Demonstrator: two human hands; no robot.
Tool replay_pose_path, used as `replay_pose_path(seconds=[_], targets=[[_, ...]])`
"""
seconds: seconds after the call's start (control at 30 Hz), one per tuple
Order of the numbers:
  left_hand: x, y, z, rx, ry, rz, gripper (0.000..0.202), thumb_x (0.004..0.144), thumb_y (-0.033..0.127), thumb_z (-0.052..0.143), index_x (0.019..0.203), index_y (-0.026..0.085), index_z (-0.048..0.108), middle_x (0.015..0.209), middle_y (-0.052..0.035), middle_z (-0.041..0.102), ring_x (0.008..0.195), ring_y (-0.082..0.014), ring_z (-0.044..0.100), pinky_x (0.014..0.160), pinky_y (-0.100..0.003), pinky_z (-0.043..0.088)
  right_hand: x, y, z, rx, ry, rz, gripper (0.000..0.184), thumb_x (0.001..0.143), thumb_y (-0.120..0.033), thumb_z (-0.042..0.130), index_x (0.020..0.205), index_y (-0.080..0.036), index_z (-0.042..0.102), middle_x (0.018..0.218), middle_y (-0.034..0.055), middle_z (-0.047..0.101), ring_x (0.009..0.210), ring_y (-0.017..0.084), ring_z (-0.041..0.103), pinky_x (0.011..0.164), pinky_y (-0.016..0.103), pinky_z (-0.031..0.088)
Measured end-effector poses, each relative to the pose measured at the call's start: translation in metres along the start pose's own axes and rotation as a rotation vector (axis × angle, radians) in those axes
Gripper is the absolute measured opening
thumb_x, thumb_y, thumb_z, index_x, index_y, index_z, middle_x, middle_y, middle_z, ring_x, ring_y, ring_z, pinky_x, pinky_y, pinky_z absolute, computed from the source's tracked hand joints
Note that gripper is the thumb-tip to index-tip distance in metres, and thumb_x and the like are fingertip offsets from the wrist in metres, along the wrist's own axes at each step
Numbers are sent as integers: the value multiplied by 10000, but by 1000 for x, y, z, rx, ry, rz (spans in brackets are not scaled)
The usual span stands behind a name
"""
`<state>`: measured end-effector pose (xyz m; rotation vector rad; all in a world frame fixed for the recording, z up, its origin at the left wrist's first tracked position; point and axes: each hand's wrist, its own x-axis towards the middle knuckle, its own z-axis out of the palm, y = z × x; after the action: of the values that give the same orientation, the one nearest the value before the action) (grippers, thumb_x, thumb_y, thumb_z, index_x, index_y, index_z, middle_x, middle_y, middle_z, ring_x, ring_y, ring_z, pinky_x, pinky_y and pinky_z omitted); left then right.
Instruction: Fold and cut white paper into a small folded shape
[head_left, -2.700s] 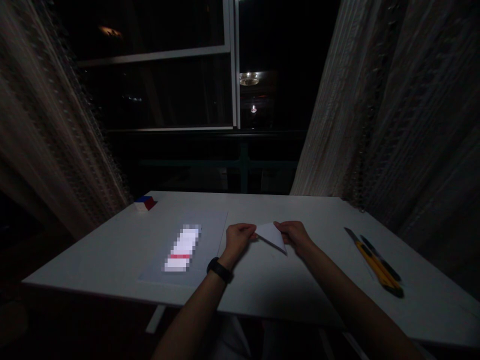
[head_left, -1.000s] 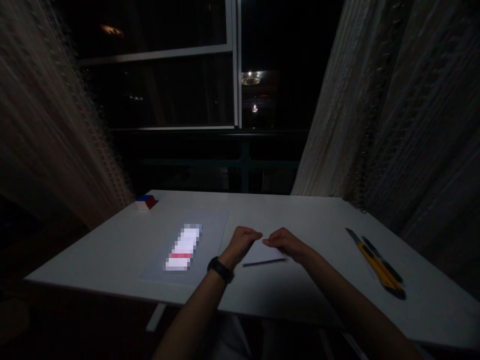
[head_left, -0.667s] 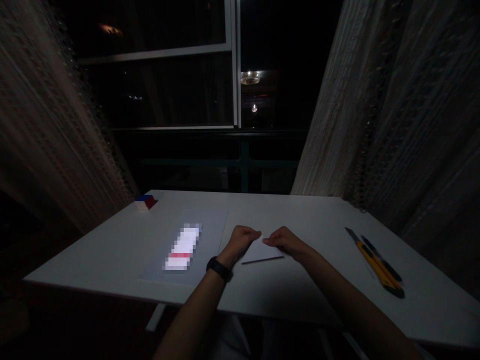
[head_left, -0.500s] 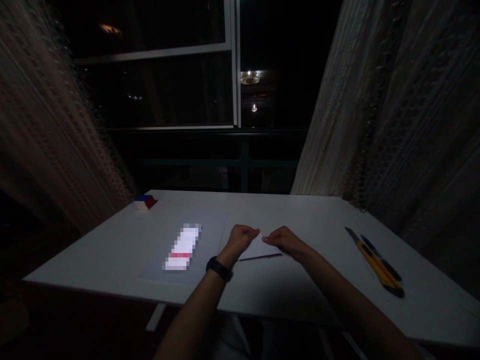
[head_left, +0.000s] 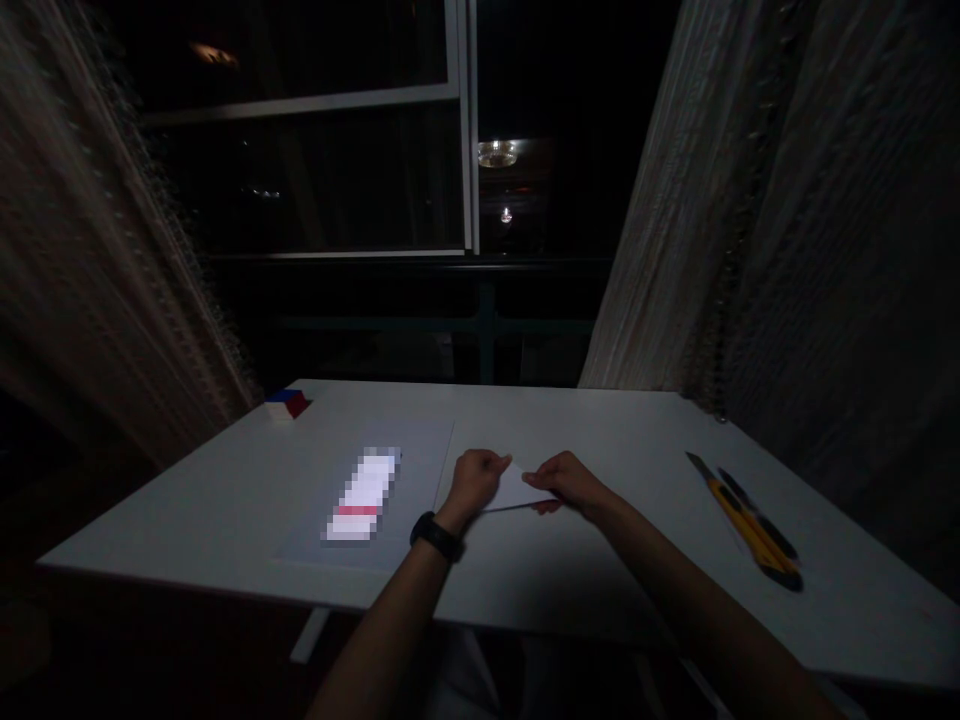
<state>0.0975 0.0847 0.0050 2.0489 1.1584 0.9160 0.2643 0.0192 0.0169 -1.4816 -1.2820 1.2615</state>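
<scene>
Between my two hands is a small piece of folded white paper [head_left: 515, 491], its near edge showing as a dark line. My left hand [head_left: 475, 486], with a dark watch on the wrist, is closed on the paper's left side, thumb on top. On the right side, my right hand [head_left: 571, 481] pinches the paper, with its thumb above and fingertips showing beneath the near edge. Both thumbs are a short way apart near the paper's upper part. How the paper is folded is hard to make out in the dim light.
Left of my hands, a lit phone [head_left: 364, 495] with a blurred screen lies on a white sheet [head_left: 427, 470]. A yellow utility knife [head_left: 750, 530] and a dark pen [head_left: 757, 513] lie at right. A coloured cube [head_left: 286, 404] sits at the table's [head_left: 600, 420] far left corner.
The paper's near edge has risen slightly and tilted. My right fingertips now show under it, and my left hand has shifted a little left.
</scene>
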Motion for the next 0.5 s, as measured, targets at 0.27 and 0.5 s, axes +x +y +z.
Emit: replay_pose_path(seconds=[0.27,0.5], targets=[[-12,12,-2,365,24,169,461,917,439,249,793,170,601,687,-63,646,629,-156,583,569,-243,329,0,0,2,21,21,17,365,624,-463,673,591,-103,628,496,80,642,425,149,591,388,217,431],[-18,24,-9,662,36,114,529,919,477,134,921,180,572,744,-89,663,687,-200,623,580,-268,348,2,4,10,-16,94,-142,410,574,-521,685,544,-121,602,471,28,603,433,158,584,431,257,459]])
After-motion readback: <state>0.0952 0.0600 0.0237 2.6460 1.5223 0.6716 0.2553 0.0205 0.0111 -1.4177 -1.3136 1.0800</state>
